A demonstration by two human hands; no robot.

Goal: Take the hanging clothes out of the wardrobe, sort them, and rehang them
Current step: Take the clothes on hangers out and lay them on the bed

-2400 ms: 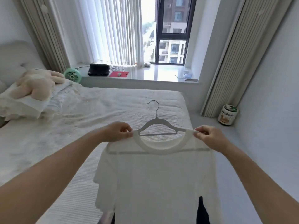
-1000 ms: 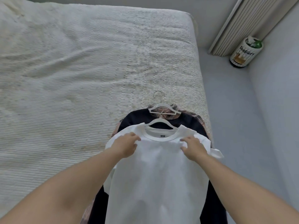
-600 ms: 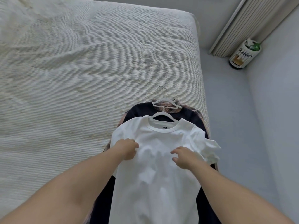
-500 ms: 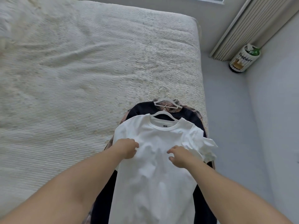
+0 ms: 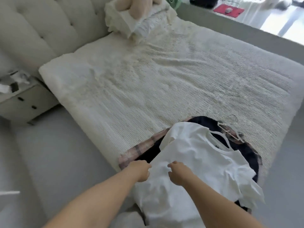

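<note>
A white T-shirt [image 5: 205, 162] on a white hanger [image 5: 221, 137] lies face up on top of a small pile at the foot corner of the bed [image 5: 148, 79]. Under it lie a dark garment [image 5: 201, 121] and a pink plaid garment [image 5: 139, 148], with more hangers [image 5: 231, 127] sticking out beyond the collar. My left hand [image 5: 139, 170] is at the shirt's left edge, fingers curled onto the fabric. My right hand [image 5: 178, 173] rests on the shirt's middle with loosely bent fingers. The shirt's lower part hangs over the bed edge.
A tufted headboard [image 5: 41, 27] and a bedside cabinet [image 5: 19, 99] stand at the left. Pillows with a plush toy [image 5: 136, 18] lie at the head of the bed. A window ledge [image 5: 228, 9] with a red pad runs along the far side. Grey floor [image 5: 41, 153] borders the bed.
The shirt went from being held up in the air to lying on the pile. My hands slid down from its shoulders to its middle, and the view has swung left toward the headboard.
</note>
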